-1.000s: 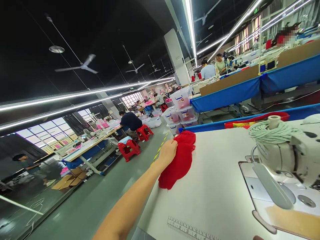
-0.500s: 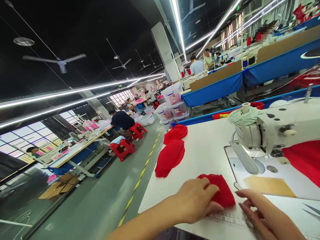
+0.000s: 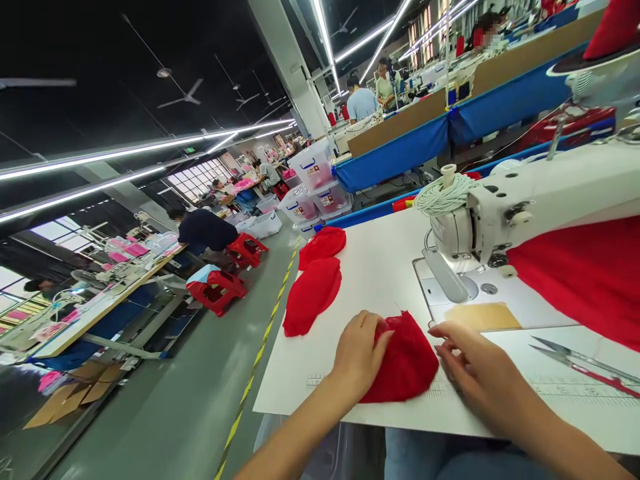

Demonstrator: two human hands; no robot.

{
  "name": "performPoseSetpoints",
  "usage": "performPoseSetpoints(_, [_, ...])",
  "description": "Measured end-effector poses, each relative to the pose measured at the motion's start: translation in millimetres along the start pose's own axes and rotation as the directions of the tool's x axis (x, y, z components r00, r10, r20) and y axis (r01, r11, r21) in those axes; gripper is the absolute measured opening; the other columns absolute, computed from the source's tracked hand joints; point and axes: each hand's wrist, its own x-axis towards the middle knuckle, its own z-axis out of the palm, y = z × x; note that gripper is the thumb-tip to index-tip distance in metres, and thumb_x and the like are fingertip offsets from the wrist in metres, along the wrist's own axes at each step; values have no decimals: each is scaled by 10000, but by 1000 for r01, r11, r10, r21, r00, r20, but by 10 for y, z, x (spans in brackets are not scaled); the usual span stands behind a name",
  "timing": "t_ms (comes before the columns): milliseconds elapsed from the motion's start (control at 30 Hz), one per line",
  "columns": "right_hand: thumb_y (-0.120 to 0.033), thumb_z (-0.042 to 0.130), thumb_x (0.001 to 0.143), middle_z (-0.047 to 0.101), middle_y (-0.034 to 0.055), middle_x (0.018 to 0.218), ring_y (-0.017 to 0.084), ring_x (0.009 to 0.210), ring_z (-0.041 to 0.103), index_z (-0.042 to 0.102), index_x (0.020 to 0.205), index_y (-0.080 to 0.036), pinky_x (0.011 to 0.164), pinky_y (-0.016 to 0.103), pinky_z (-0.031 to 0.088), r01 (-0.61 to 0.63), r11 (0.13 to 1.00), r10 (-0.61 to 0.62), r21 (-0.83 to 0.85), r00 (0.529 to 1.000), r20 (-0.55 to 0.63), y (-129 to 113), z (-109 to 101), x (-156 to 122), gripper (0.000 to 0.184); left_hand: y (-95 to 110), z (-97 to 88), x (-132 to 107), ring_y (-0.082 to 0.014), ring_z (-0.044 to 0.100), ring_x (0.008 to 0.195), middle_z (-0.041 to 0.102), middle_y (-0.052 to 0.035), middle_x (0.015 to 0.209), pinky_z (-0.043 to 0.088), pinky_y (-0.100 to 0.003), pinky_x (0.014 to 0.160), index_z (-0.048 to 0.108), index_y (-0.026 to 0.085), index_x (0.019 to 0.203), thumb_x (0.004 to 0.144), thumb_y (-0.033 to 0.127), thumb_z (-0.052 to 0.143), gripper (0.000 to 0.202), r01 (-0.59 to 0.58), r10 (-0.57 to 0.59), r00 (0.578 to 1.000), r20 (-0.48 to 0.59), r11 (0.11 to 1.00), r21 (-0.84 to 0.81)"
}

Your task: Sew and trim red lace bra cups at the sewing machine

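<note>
A red knitted fabric piece [image 3: 407, 363] lies near the front edge of the white sewing table [image 3: 380, 273]. My left hand [image 3: 357, 353] rests on its left side, fingers curled and pressing the cloth. My right hand [image 3: 470, 367] touches its right edge with fingers bent, pinching at the fabric. Two more red pieces [image 3: 313, 293] [image 3: 323, 243] lie farther back along the table's left edge. The white sewing machine [image 3: 525, 200] stands to the right with a cord-wound spool [image 3: 445, 193] on top.
Scissors [image 3: 585, 363] lie on the table at right, beside a large red cloth [image 3: 585, 280] under the machine arm. A tan patch [image 3: 483, 317] lies by the needle plate. Left of the table runs an aisle with yellow tape [image 3: 255, 373], red stools [image 3: 217, 290], stacked bins [image 3: 315, 187] and seated workers.
My left hand left the red pile at the table's far edge and brought one red piece to the front; my right hand has joined it. The view has dropped toward the table.
</note>
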Motion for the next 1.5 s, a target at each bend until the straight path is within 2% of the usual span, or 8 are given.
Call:
performPoseSetpoints(133, [-358, 417, 893, 672, 72, 824, 189, 592, 630, 594, 976, -203, 477, 317, 518, -57, 995, 56, 82, 998, 20, 12, -12, -46, 250, 168, 26, -8, -180, 477, 726, 523, 10, 701, 374, -321, 704, 506, 206, 663, 752, 360, 652, 230, 86, -42, 987, 158, 955, -282])
performPoseSetpoints(233, [-459, 517, 866, 694, 109, 967, 234, 749, 672, 612, 1037, -211, 602, 345, 562, -182, 945, 179, 272, 983, 37, 24, -109, -39, 316, 259, -51, -3, -138, 501, 674, 555, 14, 710, 396, -272, 668, 590, 178, 750, 655, 329, 682, 201, 332, -22, 922, 385, 554, -763])
performPoseSetpoints(333, [-616, 544, 839, 661, 124, 1192, 300, 1104, 617, 624, 1110, -237, 897, 407, 520, -384, 681, 362, 623, 917, 170, 19, -225, -15, 473, 328, -89, 23, -110, 540, 619, 613, -1, 698, 411, -220, 617, 631, 143, 757, 512, 246, 734, 284, 504, 84, 857, 509, 74, -861])
performPoseSetpoints(433, [-676, 496, 842, 679, 136, 1189, 328, 1144, 600, 697, 1039, -215, 935, 443, 486, -505, 311, 310, 805, 855, 416, 15, -322, -8, 540, 362, -13, 77, -70, 508, 520, 578, 24, 573, 370, -172, 525, 567, 151, 592, 506, 155, 734, 188, 488, 110, 871, 478, -80, -869])
performPoseSetpoints(667, [-419, 731, 795, 734, 102, 1046, 277, 958, 678, 686, 1132, -204, 878, 413, 518, -516, 323, 307, 793, 850, 428, -34, -469, 34, 402, 347, 119, 227, -154, 638, 735, 708, -46, 800, 476, -262, 764, 706, 138, 866, 574, 242, 816, 329, 439, 94, 892, 441, 48, -897])
performPoseSetpoints(833, [-496, 690, 797, 718, 72, 1067, 275, 973, 656, 713, 1067, -226, 839, 360, 536, -396, 590, 343, 703, 912, 226, -46, -451, 133, 383, 426, 138, 463, -159, 602, 657, 681, -65, 711, 453, -288, 718, 701, 94, 773, 510, 505, 873, 518, 515, 121, 821, 557, 262, -816])
performPoseSetpoints(1367, [-589, 576, 804, 716, 80, 919, 292, 902, 672, 697, 1022, -218, 731, 348, 561, -341, 779, 424, 525, 905, -42, 294, -325, 118, 448, 523, 244, 654, -54, 421, 556, 525, 73, 589, 325, -186, 571, 592, 147, 669, 652, 422, 822, 359, 254, 74, 957, 281, 261, -931])
performPoseSetpoints(1500, [-534, 606, 817, 722, 59, 950, 275, 873, 673, 668, 1037, -233, 716, 348, 560, -356, 676, 460, 645, 888, 8, 238, -352, 109, 377, 455, 107, 573, -94, 529, 559, 630, 19, 618, 401, -218, 587, 669, 129, 658, 531, 398, 887, 369, 488, 125, 815, 565, 376, -788])
